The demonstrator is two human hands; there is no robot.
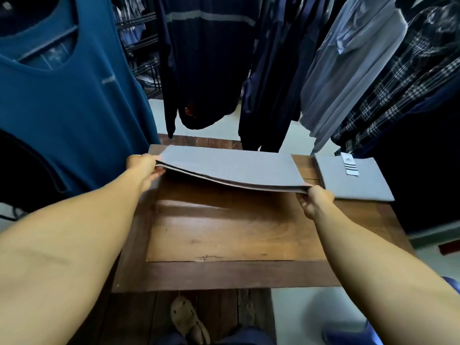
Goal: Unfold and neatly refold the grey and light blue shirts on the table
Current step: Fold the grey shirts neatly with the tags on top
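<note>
From the head camera, hanging clothes crowd the far side of the wooden table (224, 235). A teal tank top (74, 108) hangs at the left, and its lower edge reaches down beside the table's far left corner. A dark navy garment (206, 70) hangs over the far edge in the middle. A pale grey-blue shirt (348, 70) and a plaid shirt (398, 95) hang at the right, close behind the back corner.

The folded grey shirt (231, 168) is held over the far half of the table, its near edge lifted off the wood and sagging slightly in the middle. The left hand (143, 168) pinches its left end, thumb on top and fingers underneath. The right hand (315, 201) grips its near right corner with curled fingers.

Just to the right, apart from the held shirt, a second folded shirt (353, 179) lies flat on the far right corner with a striped tag (350, 165) on top. Its right edge slightly overhangs the table.

The near half of the tabletop shows bare wood between the forearms. Below the near edge, a sandalled foot (189, 319) stands on dark floorboards.
</note>
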